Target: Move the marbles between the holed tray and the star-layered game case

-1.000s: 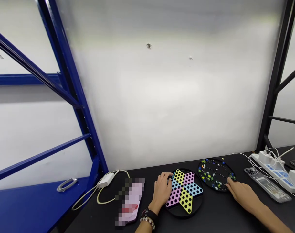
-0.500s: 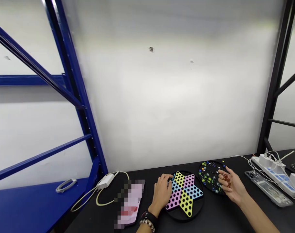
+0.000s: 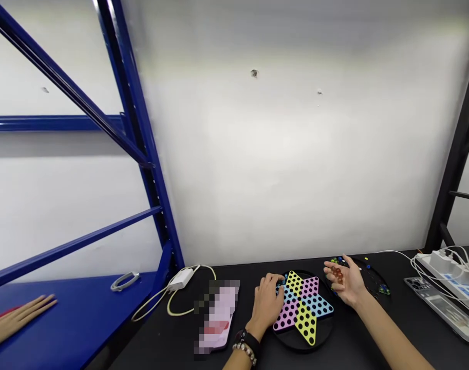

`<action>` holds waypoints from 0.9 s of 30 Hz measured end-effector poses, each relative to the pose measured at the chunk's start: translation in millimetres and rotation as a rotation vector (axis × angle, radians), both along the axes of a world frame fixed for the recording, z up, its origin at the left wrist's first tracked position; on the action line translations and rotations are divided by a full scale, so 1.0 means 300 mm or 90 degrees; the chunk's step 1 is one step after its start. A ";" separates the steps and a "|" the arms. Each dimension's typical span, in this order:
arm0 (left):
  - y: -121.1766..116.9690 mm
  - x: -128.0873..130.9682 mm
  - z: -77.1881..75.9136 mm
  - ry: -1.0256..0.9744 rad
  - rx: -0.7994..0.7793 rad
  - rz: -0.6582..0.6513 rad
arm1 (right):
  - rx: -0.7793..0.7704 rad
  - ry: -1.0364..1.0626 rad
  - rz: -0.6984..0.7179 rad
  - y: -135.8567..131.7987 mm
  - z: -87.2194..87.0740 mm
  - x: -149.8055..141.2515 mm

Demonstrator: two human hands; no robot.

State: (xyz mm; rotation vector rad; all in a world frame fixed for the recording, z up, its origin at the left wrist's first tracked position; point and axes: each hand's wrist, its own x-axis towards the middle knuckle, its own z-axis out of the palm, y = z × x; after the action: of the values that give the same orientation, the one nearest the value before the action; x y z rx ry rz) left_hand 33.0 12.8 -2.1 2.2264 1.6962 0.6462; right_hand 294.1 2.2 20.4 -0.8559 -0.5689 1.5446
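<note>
A star-shaped Chinese checkers board (image 3: 303,308) with yellow, pink and blue points and black holes lies on a round black base. Over its left blue point rests my left hand (image 3: 268,304), thumb apart from the fingers. Its fingertips are at small blue marbles (image 3: 283,280), partly covered by the hand. Palm up, my right hand (image 3: 352,285) cups several reddish-brown marbles (image 3: 337,274) in its bent fingers. Behind and beneath that hand is a round black tray (image 3: 384,273) with green, blue and other marbles, partly hidden by the palm and forearm.
Left of the board lie a pixelated pink phone (image 3: 221,316) and a white adapter (image 3: 181,279) with its cable. At right are a phone (image 3: 444,306) and a power strip (image 3: 455,277). Another person's hand (image 3: 22,318) rests over the blue shelf (image 3: 83,303).
My right hand has shifted left toward the board, its palm turned further up. My left hand stays at the blue point. Another person's hand has entered at the far left as the view swung left.
</note>
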 end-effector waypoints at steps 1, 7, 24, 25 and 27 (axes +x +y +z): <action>0.000 0.000 0.000 -0.001 -0.001 0.000 | 0.001 0.005 -0.004 0.013 -0.008 -0.015; 0.002 0.000 0.000 0.000 -0.004 0.001 | 0.055 -0.121 -0.115 0.057 -0.073 -0.121; 0.008 0.004 -0.001 0.008 -0.001 -0.008 | 0.302 -0.754 -0.174 0.066 -0.178 -0.156; 0.008 0.004 -0.001 0.009 0.000 -0.008 | 0.313 -0.769 -0.163 0.064 -0.183 -0.158; 0.009 0.004 -0.004 0.011 0.000 -0.008 | 0.335 -0.809 -0.143 0.062 -0.191 -0.159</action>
State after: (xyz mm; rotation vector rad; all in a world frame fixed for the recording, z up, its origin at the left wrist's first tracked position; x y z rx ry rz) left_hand 34.1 15.5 -3.2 2.2461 1.6896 0.6264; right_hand 246.5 20.8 -36.8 -1.3521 -1.6201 0.4228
